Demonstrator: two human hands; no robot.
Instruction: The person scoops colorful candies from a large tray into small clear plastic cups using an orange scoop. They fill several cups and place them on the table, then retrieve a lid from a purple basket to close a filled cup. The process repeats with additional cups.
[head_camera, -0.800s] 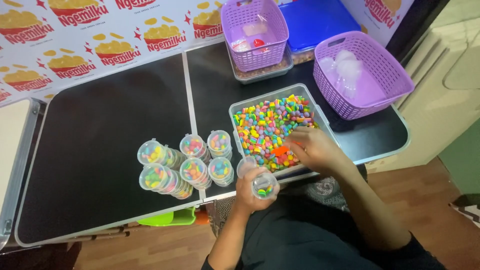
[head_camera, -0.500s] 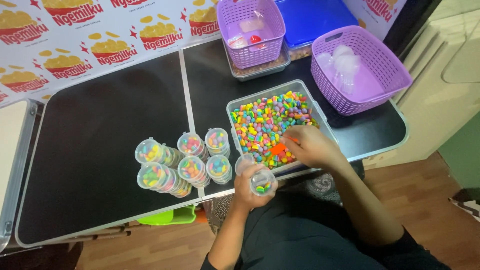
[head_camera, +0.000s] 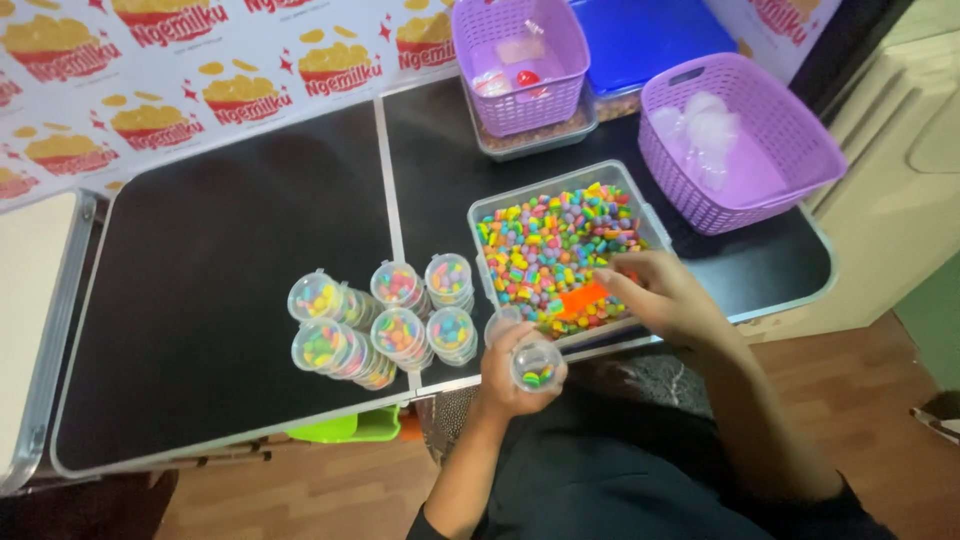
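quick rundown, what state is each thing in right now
left hand: holds a small clear cup
small clear cup: open, partly filled with coloured bits
right hand: in the tray, on an orange scoop
orange scoop: lying in the coloured bits
clear tray: open, nearly full
stacked cups: filled, lying in rows
right purple basket: holds clear items
blue lid: closed on its box

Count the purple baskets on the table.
2. One purple basket stands at the table's far edge, on a tray beside a blue lid. The other purple basket sits at the right end, behind the candy tub. None looks hidden.
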